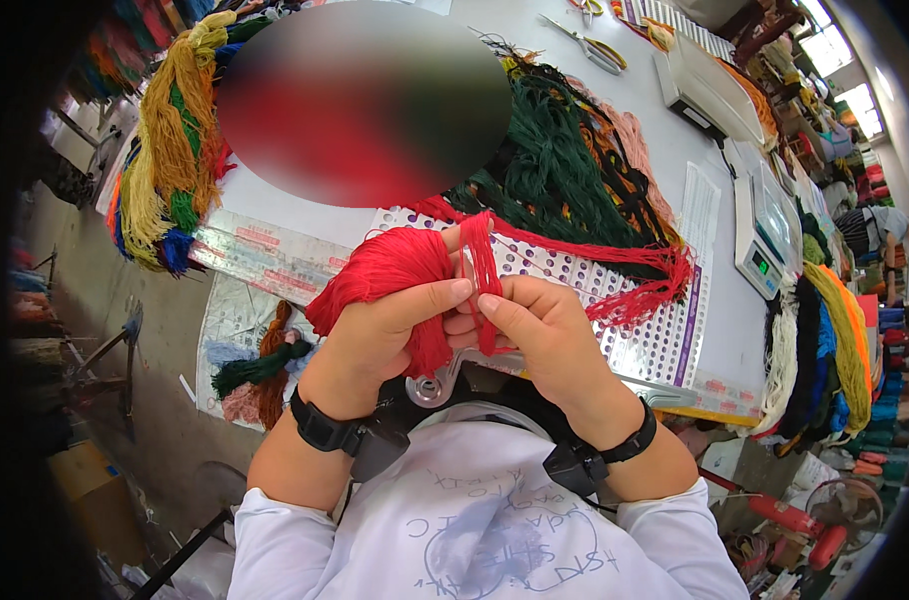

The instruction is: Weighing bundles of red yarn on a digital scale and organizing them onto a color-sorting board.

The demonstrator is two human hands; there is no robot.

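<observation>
Spanning the upper centre and right of the frame, the white table (643,92) supports our yarn and equipment. Across its near edge, we locate the dotted sheet (660,335), printed with rows of dark spots and partly covered by yarn and hands. Above the sheet, right of the upper centre, we identify the dark green yarn (550,135), spread in a loose heap; a blurred oval hides the area to its left. At the upper left, we note the yellow and gold hanks (180,110), draped over the table edge. At the right, we observe the multicoloured hanks (840,335), hanging past the near corner.

At the centre of the frame, we find the red hank (390,270), raised in front of the table edge. A red length (640,270) extends right across the sheet and doubles back; its connection to the hank is hidden.

We see the left hand (400,325) closed around the lower part of the hank, thumb pointing right. We see the right hand (545,320) just beside it, gripping red strands between thumb and forefinger.

On the right side, we register the digital scale (763,240) with a lit display. At the upper right, we record the scissors (597,50), lying with blades apart. Between the hands, we distinguish the narrow loop (481,262) of red yarn, upright; we cannot tell which fingers pass through it.
</observation>
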